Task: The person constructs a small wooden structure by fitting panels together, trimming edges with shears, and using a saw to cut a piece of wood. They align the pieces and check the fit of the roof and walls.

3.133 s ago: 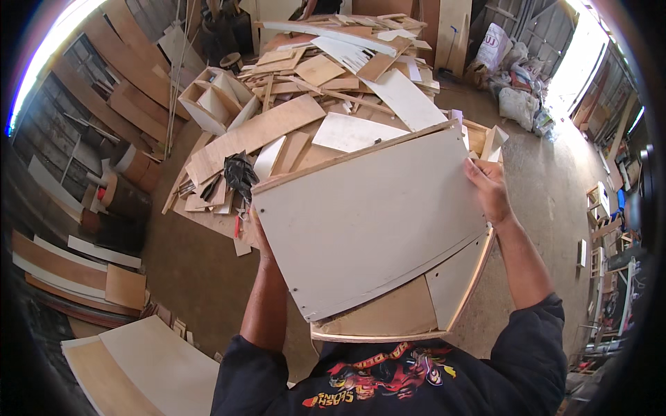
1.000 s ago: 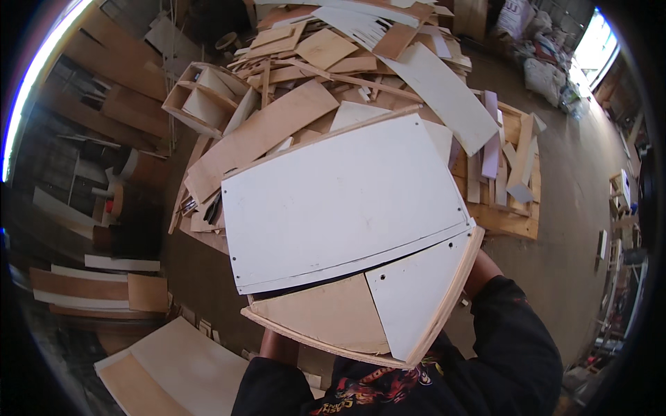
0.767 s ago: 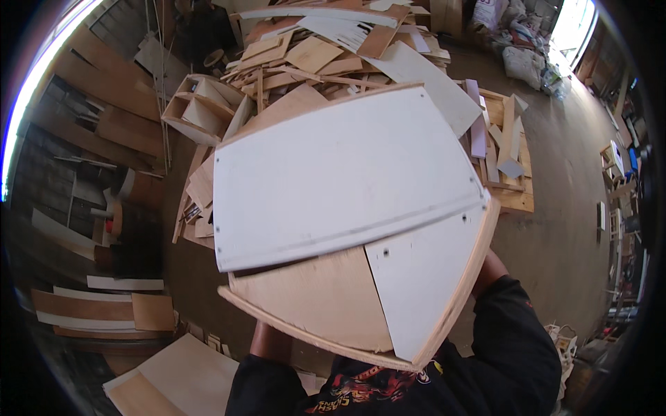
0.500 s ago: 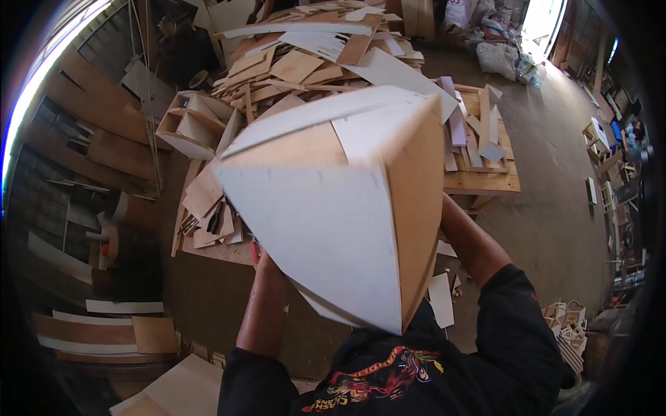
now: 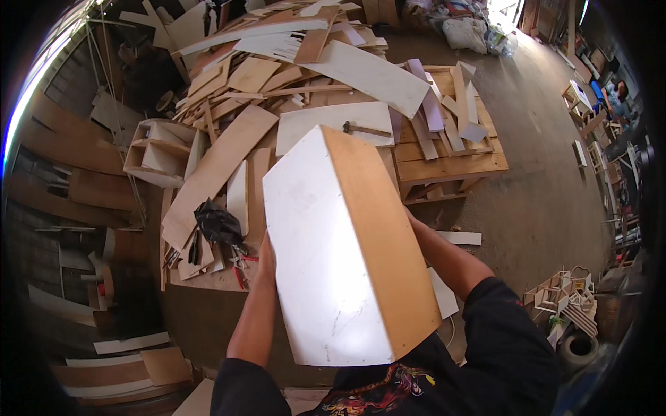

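On my feed the white-and-tan box (image 5: 326,256) sits between the left hand (image 5: 266,256) and right hand (image 5: 412,220), neither clearly nearer, long axis running toward the dark shirt (image 5: 458,371); the fingers are hidden, so I can't tell their grip.

On my remote feed I saw a heap of wooden offcuts (image 5: 253,75) and, on its near side, a hammer (image 5: 369,130) lying on a white board (image 5: 305,129). To the left I made out a compartmented box (image 5: 158,154) and, nearer the camera, a black bag (image 5: 218,222) close to red-handled pliers (image 5: 239,276). Rightward, a plank table (image 5: 451,166) bore loose strips (image 5: 426,97); pale sacks (image 5: 465,35) sat beyond.
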{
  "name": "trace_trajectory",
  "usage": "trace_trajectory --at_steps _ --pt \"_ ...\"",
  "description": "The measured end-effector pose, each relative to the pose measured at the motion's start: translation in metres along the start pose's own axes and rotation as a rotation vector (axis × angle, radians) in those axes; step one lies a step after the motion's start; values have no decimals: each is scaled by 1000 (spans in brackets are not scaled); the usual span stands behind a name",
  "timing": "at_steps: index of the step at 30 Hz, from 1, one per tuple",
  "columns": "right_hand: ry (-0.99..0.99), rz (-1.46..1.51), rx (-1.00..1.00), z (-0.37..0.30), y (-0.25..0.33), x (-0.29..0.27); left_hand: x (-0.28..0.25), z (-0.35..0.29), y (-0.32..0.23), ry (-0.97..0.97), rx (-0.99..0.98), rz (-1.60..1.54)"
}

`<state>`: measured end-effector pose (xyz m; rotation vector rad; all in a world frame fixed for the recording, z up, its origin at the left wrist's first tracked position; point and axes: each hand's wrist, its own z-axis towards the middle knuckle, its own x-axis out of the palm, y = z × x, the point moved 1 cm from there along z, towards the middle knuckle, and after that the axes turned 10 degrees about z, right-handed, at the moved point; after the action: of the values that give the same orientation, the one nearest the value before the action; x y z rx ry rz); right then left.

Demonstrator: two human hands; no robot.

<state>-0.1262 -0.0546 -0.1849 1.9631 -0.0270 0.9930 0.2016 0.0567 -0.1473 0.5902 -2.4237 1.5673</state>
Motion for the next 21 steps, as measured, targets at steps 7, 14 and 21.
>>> trace_trajectory --at_steps 7,14,21 --pt "-55 95 66 26 6 -40 17 26 13 -39 -53 -51" --pt "-143 165 77 16 14 -79 42 75 30 110 -69 -116" --pt "-247 232 45 19 17 -105 61 104 27 110 -152 -14"
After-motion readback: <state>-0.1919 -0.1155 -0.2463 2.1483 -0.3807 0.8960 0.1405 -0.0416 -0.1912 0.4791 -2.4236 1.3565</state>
